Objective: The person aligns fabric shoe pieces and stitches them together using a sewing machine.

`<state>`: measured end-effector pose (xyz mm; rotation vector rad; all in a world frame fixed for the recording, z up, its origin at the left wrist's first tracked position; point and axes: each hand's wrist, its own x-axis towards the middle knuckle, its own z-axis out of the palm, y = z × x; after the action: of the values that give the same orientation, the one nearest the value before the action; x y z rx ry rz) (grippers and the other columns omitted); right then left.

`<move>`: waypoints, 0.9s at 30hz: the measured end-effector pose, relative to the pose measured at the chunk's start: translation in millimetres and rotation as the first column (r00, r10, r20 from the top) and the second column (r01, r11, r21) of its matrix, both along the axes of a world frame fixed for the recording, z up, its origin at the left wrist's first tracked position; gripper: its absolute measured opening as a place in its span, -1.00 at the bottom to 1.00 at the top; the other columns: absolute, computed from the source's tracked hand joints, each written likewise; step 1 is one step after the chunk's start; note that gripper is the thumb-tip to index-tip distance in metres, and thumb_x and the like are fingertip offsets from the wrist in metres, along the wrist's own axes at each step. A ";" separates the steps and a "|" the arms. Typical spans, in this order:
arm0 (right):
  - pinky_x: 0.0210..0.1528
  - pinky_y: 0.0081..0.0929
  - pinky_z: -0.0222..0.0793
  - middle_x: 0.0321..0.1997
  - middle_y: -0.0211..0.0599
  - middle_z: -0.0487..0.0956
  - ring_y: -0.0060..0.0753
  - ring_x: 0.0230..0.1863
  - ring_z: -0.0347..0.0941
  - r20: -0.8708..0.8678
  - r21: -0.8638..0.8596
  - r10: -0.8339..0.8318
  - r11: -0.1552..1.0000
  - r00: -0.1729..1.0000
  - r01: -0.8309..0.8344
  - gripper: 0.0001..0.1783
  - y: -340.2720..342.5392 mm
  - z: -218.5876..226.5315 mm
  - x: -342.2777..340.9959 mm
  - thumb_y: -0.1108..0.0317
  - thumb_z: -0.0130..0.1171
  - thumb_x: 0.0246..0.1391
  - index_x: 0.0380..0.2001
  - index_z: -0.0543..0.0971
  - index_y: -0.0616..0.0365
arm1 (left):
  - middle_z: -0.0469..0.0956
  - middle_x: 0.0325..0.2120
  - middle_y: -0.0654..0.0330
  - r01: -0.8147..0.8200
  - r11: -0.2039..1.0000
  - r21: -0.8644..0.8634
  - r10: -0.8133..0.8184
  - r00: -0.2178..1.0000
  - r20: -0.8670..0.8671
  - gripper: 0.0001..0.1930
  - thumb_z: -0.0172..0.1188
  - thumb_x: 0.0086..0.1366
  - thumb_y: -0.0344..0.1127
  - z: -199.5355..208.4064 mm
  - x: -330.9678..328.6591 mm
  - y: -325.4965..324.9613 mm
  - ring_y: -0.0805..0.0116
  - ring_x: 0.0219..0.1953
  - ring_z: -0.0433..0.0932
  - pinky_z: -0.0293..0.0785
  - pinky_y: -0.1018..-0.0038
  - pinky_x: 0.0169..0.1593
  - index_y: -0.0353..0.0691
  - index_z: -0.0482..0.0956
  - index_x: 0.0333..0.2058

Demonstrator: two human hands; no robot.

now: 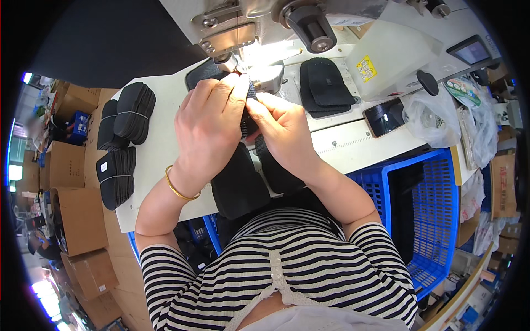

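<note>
Under the lit needle area of a sewing machine (234, 62), my two hands come together on a black fabric piece (244, 128) with a woven-looking edge. My left hand (205, 121) pinches it from the left, its fingertips close to the needle. From the right, my right hand (284, 129) grips it between thumb and fingers. Below the hands, a black padded flap (238, 185) hangs over the table's front edge, with a second dark flap (276, 168) beside it. Whether these flaps join the held piece is hidden by my hands.
Bundled stacks of black pads (133, 113) lie at the table's left, and loose black pads (327, 87) lie right of the needle. A phone (385, 118) and a clear plastic bag (433, 118) are further right. A blue basket (422, 220) stands below; cartons (80, 220) line the left.
</note>
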<state>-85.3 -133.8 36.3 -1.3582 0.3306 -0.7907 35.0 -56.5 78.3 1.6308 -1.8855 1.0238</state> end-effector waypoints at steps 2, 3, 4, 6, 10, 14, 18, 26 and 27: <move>-0.50 -0.56 0.48 -0.63 -0.40 0.42 -0.71 -0.56 0.37 -0.005 -0.007 -0.010 1.000 1.000 0.010 -0.73 -0.8 -0.2 1.6 0.34 0.03 0.31 -0.38 0.53 0.35 | 0.60 -0.34 0.15 0.006 1.000 -0.022 -0.008 0.995 -0.096 -0.66 0.24 -0.11 -0.53 -4.7 1.5 -0.8 0.28 -0.27 0.57 0.55 0.41 -0.25 -0.39 0.63 -0.25; -0.50 -0.56 0.48 -0.63 -0.40 0.42 -0.71 -0.56 0.37 -0.004 -0.007 -0.009 1.000 1.000 0.009 -0.73 -1.6 -0.7 2.6 0.34 0.03 0.31 -0.38 0.53 0.35 | 0.60 -0.34 0.15 0.005 1.000 -0.022 -0.007 0.995 -0.096 -0.66 0.24 -0.11 -0.53 -4.9 1.6 -0.6 0.28 -0.27 0.57 0.55 0.41 -0.25 -0.39 0.63 -0.25; -0.50 -0.55 0.48 -0.62 -0.40 0.44 -0.71 -0.56 0.38 -0.002 -0.010 -0.010 1.000 1.000 0.010 -0.73 -2.1 -2.0 3.4 0.34 0.03 0.31 -0.38 0.53 0.35 | 0.61 -0.33 0.13 0.015 1.000 -0.013 -0.017 0.991 -0.132 -0.66 0.25 -0.09 -0.54 -5.2 1.2 0.2 0.25 -0.25 0.59 0.56 0.40 -0.22 -0.39 0.63 -0.24; -0.50 -0.55 0.47 -0.61 -0.39 0.45 -0.70 -0.56 0.40 -0.001 -0.012 -0.009 1.000 1.000 0.009 -0.73 -2.7 -5.6 4.0 0.34 0.03 0.31 -0.38 0.53 0.35 | 0.61 -0.31 0.12 0.025 1.000 -0.004 -0.025 0.985 -0.169 -0.67 0.25 -0.08 -0.56 -5.3 0.3 2.7 0.22 -0.23 0.60 0.57 0.39 -0.20 -0.39 0.63 -0.23; -0.48 -0.52 0.45 -0.59 -0.29 0.49 -0.64 -0.57 0.42 -0.009 -0.113 -0.036 0.993 0.999 0.035 -0.75 -1.7 -8.6 2.8 0.36 0.02 0.29 -0.37 0.53 0.35 | 0.61 -0.26 0.06 0.153 0.987 0.047 -0.123 0.915 -0.383 -0.72 0.29 0.08 -0.46 6.6 1.1 16.4 0.16 -0.16 0.59 0.53 0.31 -0.08 -0.38 0.62 -0.19; -0.42 -0.45 0.40 -0.56 -0.27 0.51 -0.41 -0.51 0.47 0.045 -0.229 -0.202 0.951 0.978 0.207 -0.86 0.1 -11.5 3.2 0.43 0.11 0.19 -0.37 0.55 0.31 | 0.60 -0.13 0.14 0.041 0.966 -0.256 -0.233 0.569 -0.788 -0.76 0.22 0.28 -0.35 -8.7 18.2 21.7 0.34 -0.02 0.54 0.41 0.32 0.06 -0.34 0.59 -0.13; -0.38 -0.48 0.36 -0.45 -0.32 0.57 -0.31 -0.40 0.49 0.226 -0.571 -0.180 0.772 0.957 0.280 -0.85 8.9 30.0 -42.6 0.44 0.27 0.03 -0.31 0.60 0.25 | 0.60 -0.16 0.17 0.032 0.952 -0.306 -0.246 -0.518 -0.819 -0.82 0.08 0.35 -0.37 -21.2 59.3 6.1 0.38 -0.08 0.56 0.44 0.43 0.05 -0.31 0.61 -0.21; -0.55 -0.51 0.31 -0.45 -0.23 0.56 -0.44 -0.51 0.41 0.726 -0.430 0.536 0.843 0.431 -0.323 -0.74 55.4 57.9 -58.7 0.26 0.27 0.18 -0.25 0.66 0.29 | 0.63 -0.37 0.06 0.062 0.995 0.081 0.092 -0.213 -0.973 -0.80 0.22 0.17 -0.40 -24.6 109.6 -46.0 0.23 -0.21 0.62 0.54 0.38 -0.06 -0.34 0.60 -0.23; -0.55 -0.51 0.31 -0.45 -0.23 0.56 -0.44 -0.51 0.41 0.728 -0.427 0.536 0.843 0.429 -0.329 -0.74 65.3 59.0 -59.3 0.26 0.27 0.18 -0.25 0.66 0.29 | 0.62 -0.36 0.04 0.045 0.991 0.124 0.126 -0.045 -0.991 -0.78 0.23 0.17 -0.39 -26.3 111.8 -45.1 0.20 -0.20 0.62 0.54 0.37 -0.05 -0.35 0.59 -0.21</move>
<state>-144.6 -68.5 95.3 -1.0322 -0.8930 -0.9421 146.8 -101.7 52.0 1.6398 -0.7289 -0.4751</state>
